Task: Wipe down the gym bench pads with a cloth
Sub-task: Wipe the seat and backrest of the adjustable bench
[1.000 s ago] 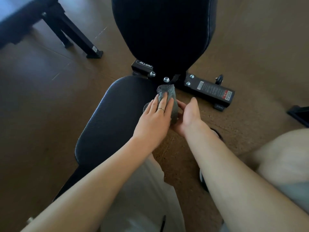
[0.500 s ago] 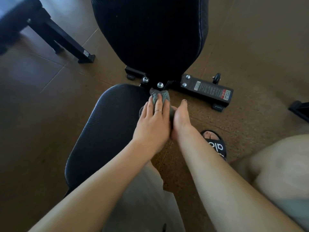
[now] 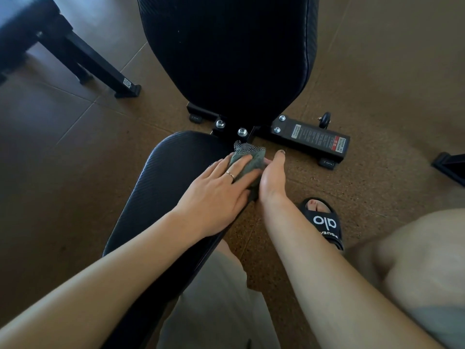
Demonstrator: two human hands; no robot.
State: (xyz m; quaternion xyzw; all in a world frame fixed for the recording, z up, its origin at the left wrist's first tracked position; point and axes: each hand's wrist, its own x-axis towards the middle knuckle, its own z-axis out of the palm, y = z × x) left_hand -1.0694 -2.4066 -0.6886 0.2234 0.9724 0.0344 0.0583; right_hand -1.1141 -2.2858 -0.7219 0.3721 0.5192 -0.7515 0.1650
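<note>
The black seat pad of the gym bench lies below me, with the raised black back pad beyond it. A grey-green cloth lies on the seat pad's far right corner. My left hand presses flat on the cloth with straight fingers; a ring shows on one finger. My right hand stands on edge against the cloth's right side at the pad's edge, thumb pointing away from me; its fingers are hidden under the cloth.
The bench's black base bar with bolts and a warning label lies on the brown floor behind the seat. Another bench's leg stands at the far left. My right foot in a black slide is beside the seat.
Both hands and the cloth have slid a little nearer along the seat pad's right edge. My left hand has turned flatter over the cloth, and my foot has come into view.
</note>
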